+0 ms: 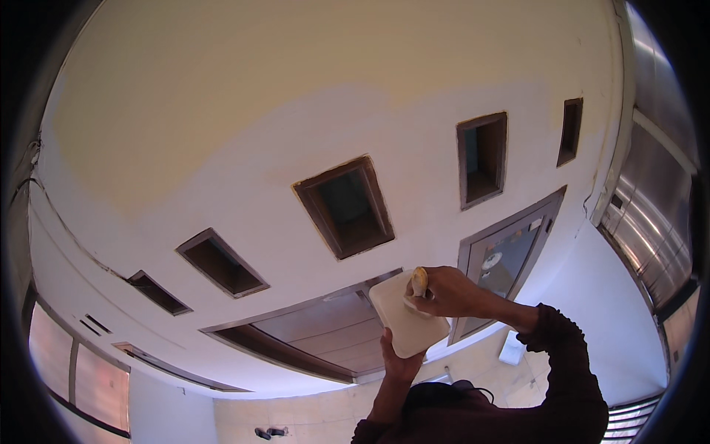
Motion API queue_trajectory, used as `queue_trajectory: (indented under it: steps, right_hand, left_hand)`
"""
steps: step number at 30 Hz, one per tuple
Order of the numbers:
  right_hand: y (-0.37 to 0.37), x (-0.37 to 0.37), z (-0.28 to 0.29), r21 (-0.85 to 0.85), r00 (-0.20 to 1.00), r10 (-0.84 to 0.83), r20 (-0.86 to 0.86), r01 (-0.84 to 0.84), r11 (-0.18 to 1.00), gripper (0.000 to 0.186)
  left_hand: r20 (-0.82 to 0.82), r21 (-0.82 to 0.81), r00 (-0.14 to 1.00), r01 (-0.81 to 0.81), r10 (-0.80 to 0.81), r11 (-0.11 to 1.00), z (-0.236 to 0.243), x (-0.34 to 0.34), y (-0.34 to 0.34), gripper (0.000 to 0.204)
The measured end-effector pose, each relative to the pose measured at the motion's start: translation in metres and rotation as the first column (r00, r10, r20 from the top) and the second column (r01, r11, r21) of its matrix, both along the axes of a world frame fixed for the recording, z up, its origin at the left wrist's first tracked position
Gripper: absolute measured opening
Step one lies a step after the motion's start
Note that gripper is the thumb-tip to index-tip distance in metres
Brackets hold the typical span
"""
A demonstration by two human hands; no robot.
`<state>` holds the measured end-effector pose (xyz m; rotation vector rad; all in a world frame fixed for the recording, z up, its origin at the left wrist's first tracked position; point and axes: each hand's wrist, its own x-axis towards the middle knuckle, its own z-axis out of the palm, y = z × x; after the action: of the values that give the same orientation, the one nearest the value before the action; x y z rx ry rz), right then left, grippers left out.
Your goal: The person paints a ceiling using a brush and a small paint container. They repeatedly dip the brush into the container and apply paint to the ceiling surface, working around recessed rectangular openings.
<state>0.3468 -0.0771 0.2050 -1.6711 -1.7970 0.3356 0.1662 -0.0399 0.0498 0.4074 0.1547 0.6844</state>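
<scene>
My left hand (399, 362) grips a white rectangular plastic container (396, 333) by its lower left side, holding it tilted. My right hand (444, 292) is closed on a short pale handle with a yellowish end (419, 279), which looks like a brush, held against the container's upper part. The tool's lower end is partly hidden by my fingers. Both hands are below a wall (222, 96) painted pale yellow in its upper part and white lower down.
Several small recessed openings with brown frames (345, 203) run across the wall, above a long opening (281, 340) and a glazed framed door (503, 251). Cables (74, 229) run along the left, metal panels (647, 214) stand at the right, and dark sandals (270, 433) lie on the tiled floor.
</scene>
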Motion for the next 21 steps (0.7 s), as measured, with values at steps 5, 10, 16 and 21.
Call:
queue_trajectory:
  steps: [5,10,16,21]
  right_hand:
    - [0.001,0.006,-0.002,0.048,0.989,0.008,-0.146,-0.001,0.999,0.023]
    - [-0.007,0.022,-0.006,-0.023,0.593,-0.101,-0.798,0.138,0.990,0.023]
    - [-0.008,0.020,-0.030,-0.076,0.170,-0.109,-0.980,0.186,0.979,0.032]
    - [0.003,0.019,-0.036,-0.045,-0.037,-0.041,-0.998,0.122,0.992,0.035]
  left_hand:
    - [-0.010,0.028,1.000,0.004,-0.004,1.000,0.009,-0.005,0.002,0.075]
    - [0.017,0.012,1.000,0.022,-0.022,1.000,0.024,-0.012,0.013,0.075]
    - [0.096,0.054,0.994,0.055,-0.060,0.997,0.052,-0.017,0.024,0.077]
    - [0.090,0.087,0.995,0.024,-0.032,0.996,0.067,-0.022,0.029,0.081]
